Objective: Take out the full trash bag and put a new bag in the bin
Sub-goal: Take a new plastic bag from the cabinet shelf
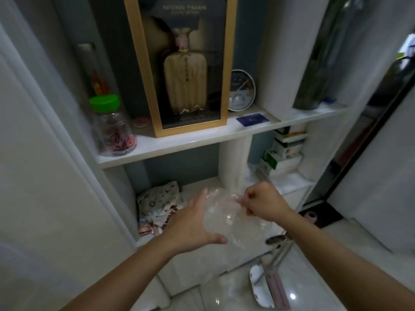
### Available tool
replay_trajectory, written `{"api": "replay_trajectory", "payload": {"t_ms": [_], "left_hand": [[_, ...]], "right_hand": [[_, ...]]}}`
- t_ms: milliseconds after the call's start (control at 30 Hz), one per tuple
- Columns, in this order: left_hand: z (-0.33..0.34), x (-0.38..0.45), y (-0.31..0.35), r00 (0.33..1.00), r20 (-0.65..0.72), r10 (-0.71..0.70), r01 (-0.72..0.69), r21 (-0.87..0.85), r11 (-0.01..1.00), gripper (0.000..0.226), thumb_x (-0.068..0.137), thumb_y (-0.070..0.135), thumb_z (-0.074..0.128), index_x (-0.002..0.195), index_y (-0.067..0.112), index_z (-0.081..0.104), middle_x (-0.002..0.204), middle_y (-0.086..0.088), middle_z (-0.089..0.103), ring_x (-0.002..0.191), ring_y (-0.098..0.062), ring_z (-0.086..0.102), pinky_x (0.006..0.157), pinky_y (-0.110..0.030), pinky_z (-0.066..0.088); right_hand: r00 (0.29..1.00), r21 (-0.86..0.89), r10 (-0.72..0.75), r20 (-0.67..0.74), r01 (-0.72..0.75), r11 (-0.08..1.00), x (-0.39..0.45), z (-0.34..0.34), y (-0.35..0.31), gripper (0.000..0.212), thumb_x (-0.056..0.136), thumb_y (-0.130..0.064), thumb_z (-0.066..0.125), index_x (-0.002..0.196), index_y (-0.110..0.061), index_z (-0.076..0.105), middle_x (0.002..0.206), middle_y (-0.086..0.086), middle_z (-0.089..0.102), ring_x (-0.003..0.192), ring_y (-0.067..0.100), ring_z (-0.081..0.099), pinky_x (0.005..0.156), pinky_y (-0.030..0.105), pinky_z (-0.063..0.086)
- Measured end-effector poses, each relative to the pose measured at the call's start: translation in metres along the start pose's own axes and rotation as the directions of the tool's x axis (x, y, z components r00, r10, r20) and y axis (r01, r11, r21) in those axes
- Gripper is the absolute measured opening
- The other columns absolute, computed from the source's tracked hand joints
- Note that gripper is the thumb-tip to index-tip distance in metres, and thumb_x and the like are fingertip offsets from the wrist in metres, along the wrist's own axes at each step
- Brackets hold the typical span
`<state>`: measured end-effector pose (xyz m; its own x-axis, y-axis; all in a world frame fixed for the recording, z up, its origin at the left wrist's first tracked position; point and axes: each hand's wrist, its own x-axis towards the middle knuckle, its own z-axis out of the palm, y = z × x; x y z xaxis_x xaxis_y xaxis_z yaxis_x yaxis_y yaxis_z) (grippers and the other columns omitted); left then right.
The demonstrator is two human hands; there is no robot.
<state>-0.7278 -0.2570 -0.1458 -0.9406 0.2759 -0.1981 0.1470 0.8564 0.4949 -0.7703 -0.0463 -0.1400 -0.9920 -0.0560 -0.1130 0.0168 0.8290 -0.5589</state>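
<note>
White built-in shelving [238, 131] with a grey-blue back panel [179, 162] fills the far side, its glossy boards catching dim light. A plain white door panel [33, 164] stands on the left, and a dark-framed opening [370, 122] shows on the right. Near, the pale polished floor [310, 277] reflects small bright spots.

Person, head-camera view: two forearms, both bare to the frame edge, no sleeves showing. Left hand [190, 223] and right hand [262, 204] were ungloved; no rings, watch or bands were visible.
</note>
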Motion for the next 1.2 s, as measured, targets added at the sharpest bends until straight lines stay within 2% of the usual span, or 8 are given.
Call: {"api": "replay_trajectory", "payload": {"t_ms": [100, 233, 333, 433, 633, 933, 1100, 1200], "left_hand": [[0.012, -0.004, 0.022, 0.995, -0.055, 0.081, -0.081, -0.004, 0.997, 0.138, 0.054, 0.074, 0.075, 0.145, 0.046, -0.026, 0.164, 0.005, -0.012, 0.149, -0.024, 0.017, 0.113, -0.047, 0.032], [0.029, -0.008, 0.071, 0.957, -0.092, 0.275, -0.275, 0.008, 0.961, 0.122, 0.067, 0.065, 0.073, 0.145, 0.052, -0.020, 0.164, 0.009, 0.004, 0.139, -0.024, 0.039, 0.105, -0.046, 0.044], [0.044, -0.009, 0.110, 0.935, -0.052, 0.351, -0.349, 0.052, 0.936, 0.075, 0.082, 0.054, 0.064, 0.147, 0.044, 0.028, 0.138, 0.008, 0.055, 0.104, -0.016, 0.063, 0.089, -0.040, 0.053], [0.069, -0.018, 0.161, 0.902, 0.013, 0.432, -0.432, 0.018, 0.902, 0.020, 0.094, 0.038, 0.055, 0.100, 0.027, 0.071, 0.089, 0.007, 0.071, 0.081, -0.012, 0.065, 0.079, -0.036, 0.055], [0.153, -0.054, 0.267, 0.887, 0.167, 0.430, -0.373, -0.289, 0.882, 0.032, 0.098, 0.024, 0.048, 0.069, 0.019, 0.058, 0.069, 0.000, 0.058, 0.070, -0.015, 0.057, 0.075, -0.035, 0.046], [0.271, -0.130, 0.402, 0.827, 0.296, 0.479, -0.319, -0.453, 0.832, 0.032, 0.097, 0.022, 0.049, 0.073, 0.003, 0.059, 0.069, -0.007, 0.051, 0.064, -0.017, 0.048, 0.061, -0.031, 0.036], [0.319, -0.158, 0.463, 0.747, 0.467, 0.473, -0.226, -0.492, 0.841, 0.019, 0.098, 0.022, 0.050, 0.085, 0.012, 0.060, 0.073, -0.011, 0.049, 0.057, -0.016, 0.044, 0.052, -0.025, 0.031], [0.340, -0.168, 0.494, 0.710, 0.581, 0.399, -0.023, -0.547, 0.837, 0.014, 0.097, 0.015, 0.050, 0.093, 0.010, 0.063, 0.066, -0.009, 0.054, 0.050, -0.014, 0.048, 0.049, -0.022, 0.031]], "right_hand": [[0.996, 0.059, 0.076, -0.044, -0.073, 0.996, -0.039, -0.018, 0.007, 0.043, 0.093, -0.040, 0.061, 0.059, -0.015, 0.069, 0.053, -0.002, 0.068, 0.052, 0.009, 0.063, 0.059, 0.023, 0.050], [0.987, 0.058, 0.129, -0.091, -0.124, 0.991, -0.090, -0.045, 0.028, 0.050, 0.099, -0.038, 0.050, 0.054, -0.018, 0.059, 0.054, -0.002, 0.063, 0.051, 0.009, 0.057, 0.060, 0.026, 0.047], [0.972, 0.074, 0.194, -0.130, -0.186, 0.980, -0.132, -0.065, 0.056, 0.050, 0.101, -0.036, 0.046, 0.055, -0.018, 0.057, 0.054, -0.003, 0.059, 0.053, 0.010, 0.055, 0.064, 0.029, 0.047], [0.944, 0.111, 0.274, -0.186, -0.257, 0.960, -0.181, -0.083, 0.093, 0.046, 0.101, -0.032, 0.046, 0.059, -0.018, 0.058, 0.057, -0.003, 0.061, 0.056, 0.012, 0.058, 0.066, 0.031, 0.049], [0.791, 0.295, 0.493, -0.363, -0.404, 0.866, -0.306, -0.111, 0.180, 0.031, 0.099, -0.033, 0.049, 0.126, -0.020, 0.057, 0.088, -0.002, 0.068, 0.082, 0.015, 0.064, 0.078, 0.033, 0.052], [0.715, 0.277, 0.645, -0.269, -0.584, 0.763, -0.501, -0.138, 0.298, 0.057, 0.094, -0.031, 0.061, 0.146, -0.029, 0.041, 0.142, 0.001, 0.052, 0.109, 0.016, 0.060, 0.096, 0.031, 0.049], [0.693, 0.274, 0.663, -0.282, -0.605, 0.748, -0.564, -0.145, 0.341, 0.081, 0.078, -0.027, 0.078, 0.147, -0.037, 0.037, 0.118, -0.005, 0.062, 0.083, 0.008, 0.059, 0.083, 0.026, 0.052], [0.669, 0.292, 0.686, -0.287, -0.621, 0.727, -0.588, -0.152, 0.365, 0.037, 0.081, -0.020, 0.075, 0.117, -0.024, 0.068, 0.079, -0.008, 0.065, 0.075, 0.011, 0.063, 0.069, 0.023, 0.047]]}}
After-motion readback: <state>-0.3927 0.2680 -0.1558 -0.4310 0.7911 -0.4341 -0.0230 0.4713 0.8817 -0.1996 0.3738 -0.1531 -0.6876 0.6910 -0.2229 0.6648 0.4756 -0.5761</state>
